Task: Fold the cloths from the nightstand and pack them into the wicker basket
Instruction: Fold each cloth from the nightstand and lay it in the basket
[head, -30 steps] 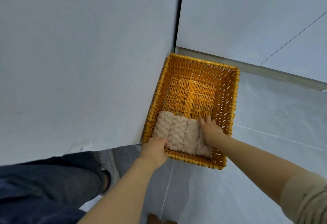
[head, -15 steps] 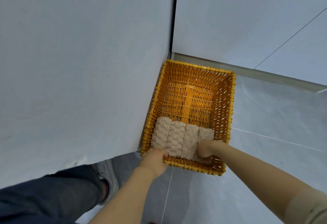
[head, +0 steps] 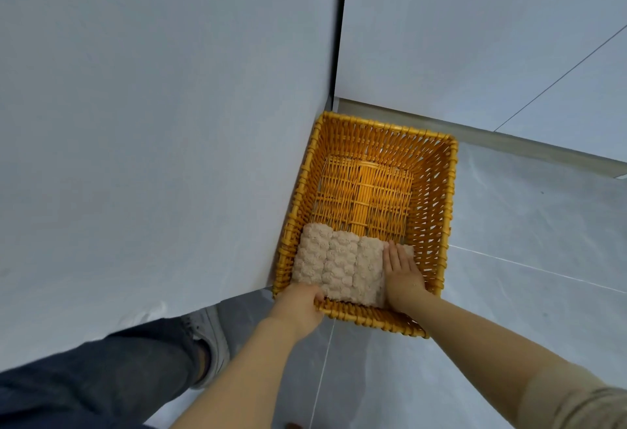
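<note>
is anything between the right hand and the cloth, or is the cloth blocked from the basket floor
Nothing visible. The right hand lies flat on the cloth, which already sits in the near end of the basket. The left hand grips the near rim beside the cloth. What lies under the cloth is hidden.

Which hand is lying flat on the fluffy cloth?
The right hand lies flat on the beige cloth; the left hand curls over the wicker basket rim instead.

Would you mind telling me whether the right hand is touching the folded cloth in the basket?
Touching: the head view shows the right hand lying flat, fingers straight, on the folded cloth.
</note>
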{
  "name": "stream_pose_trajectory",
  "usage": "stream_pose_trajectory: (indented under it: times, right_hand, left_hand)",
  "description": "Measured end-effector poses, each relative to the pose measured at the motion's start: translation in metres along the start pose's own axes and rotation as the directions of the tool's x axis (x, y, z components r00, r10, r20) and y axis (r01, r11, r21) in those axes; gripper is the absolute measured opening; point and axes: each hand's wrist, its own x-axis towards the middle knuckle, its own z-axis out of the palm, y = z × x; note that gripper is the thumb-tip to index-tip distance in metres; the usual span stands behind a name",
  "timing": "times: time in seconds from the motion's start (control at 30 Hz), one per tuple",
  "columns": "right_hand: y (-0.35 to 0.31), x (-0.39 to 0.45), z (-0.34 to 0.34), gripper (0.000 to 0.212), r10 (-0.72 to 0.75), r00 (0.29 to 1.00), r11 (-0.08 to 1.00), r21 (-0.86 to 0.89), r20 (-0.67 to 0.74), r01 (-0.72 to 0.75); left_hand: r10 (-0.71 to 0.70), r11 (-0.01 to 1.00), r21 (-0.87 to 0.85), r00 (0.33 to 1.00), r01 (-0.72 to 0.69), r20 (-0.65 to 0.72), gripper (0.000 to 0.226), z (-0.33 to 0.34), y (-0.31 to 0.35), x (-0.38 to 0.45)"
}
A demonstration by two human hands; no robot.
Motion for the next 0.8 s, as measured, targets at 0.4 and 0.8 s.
stream_pose_trajectory:
  times: [0.4, 0.8]
  right_hand:
    - [0.024, -0.053, -0.055, 0.104, -0.101, 0.986, 0.715, 0.68, -0.134, 0.166]
    - [0.022, -0.246, -0.163, 0.032, 0.021, 0.779, 0.043, 0.779, -0.626, 0.625]
  left_hand:
    - [0.099, 0.988, -0.115, 0.993, -0.106, -0.063, 0.032, -0.045, 0.057, -0.031]
    - [0.238, 0.799, -0.359, 0.802, -0.482, -0.548, 0.025, -0.093, 0.095, -0.199]
